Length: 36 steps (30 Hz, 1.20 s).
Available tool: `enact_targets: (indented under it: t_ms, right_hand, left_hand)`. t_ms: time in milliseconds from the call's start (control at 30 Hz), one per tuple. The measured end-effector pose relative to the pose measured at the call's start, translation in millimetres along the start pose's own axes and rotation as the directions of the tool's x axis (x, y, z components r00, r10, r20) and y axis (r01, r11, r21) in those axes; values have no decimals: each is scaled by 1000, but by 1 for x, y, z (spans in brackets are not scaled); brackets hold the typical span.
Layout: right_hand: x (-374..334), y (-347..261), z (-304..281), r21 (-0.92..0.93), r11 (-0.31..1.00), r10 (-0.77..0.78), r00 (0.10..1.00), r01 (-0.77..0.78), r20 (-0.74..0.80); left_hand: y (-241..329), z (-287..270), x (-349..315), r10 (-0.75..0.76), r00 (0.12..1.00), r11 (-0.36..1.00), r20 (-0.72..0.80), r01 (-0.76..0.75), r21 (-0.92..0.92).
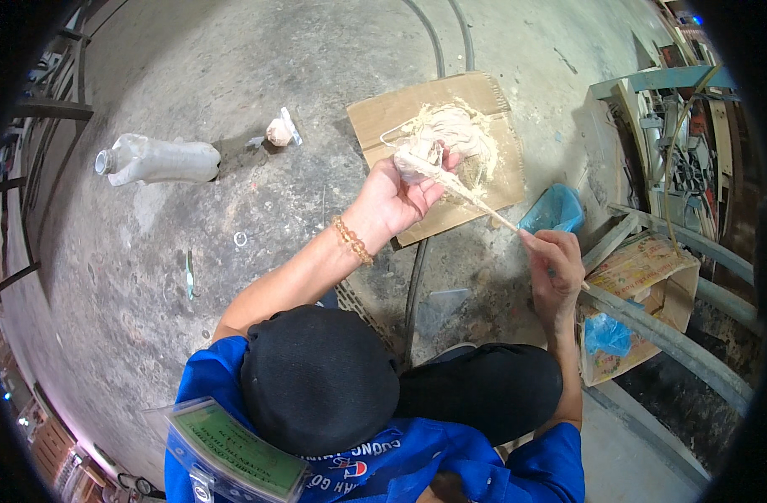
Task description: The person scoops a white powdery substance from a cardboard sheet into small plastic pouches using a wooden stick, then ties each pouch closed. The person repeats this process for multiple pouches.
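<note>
My left hand [393, 199] is closed around a small clear plastic container [411, 166] smeared with beige paste; its exact kind is hard to make out. Thumb and fingers of my right hand [556, 270] pinch a thin stick [487, 208], which slants up to the left. Its coated far end lies at the container, across my left fingers. Just beyond, a heap of beige paste [460, 127], ringed by pale yellowish powder, spreads over a flat sheet of cardboard [382, 120] on the floor. My left hand is above the cardboard's near edge.
A whitish plastic bottle [170, 159] lies at the left, near a small pinkish lump [278, 132] with plastic. A blue plastic bag [556, 210] sits right of the cardboard. Dark hoses [417, 281] cross the floor. Metal rails [676, 335] and an open carton [651, 277] stand at right.
</note>
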State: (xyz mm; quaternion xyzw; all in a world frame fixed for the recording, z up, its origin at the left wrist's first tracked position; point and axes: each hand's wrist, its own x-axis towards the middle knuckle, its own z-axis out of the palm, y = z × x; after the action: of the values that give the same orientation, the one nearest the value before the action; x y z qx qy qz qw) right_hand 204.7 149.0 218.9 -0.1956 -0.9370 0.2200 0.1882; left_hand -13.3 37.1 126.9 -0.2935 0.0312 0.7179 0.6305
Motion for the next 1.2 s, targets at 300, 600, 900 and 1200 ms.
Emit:
enact_targets:
  t_ms: [300,600,900,1200]
  right_hand:
    - [4,-5,-8,275,955,101,993,-115,64]
    - [-2,7,-8,405,882,236,970,-241,62]
    - [-71,81,96,491,617,587,775,-616,234]
    - [-31,53,109,517,696,348,864,-498,365]
  left_hand:
    - [2,-12,3,-70,992,977,108,46,208]
    - [4,-20,7,-125,992,986,29,121,110]
    - [23,-53,10,60,994,961,-95,-32,276]
    - [20,-82,3,-216,961,478,-171,257,840]
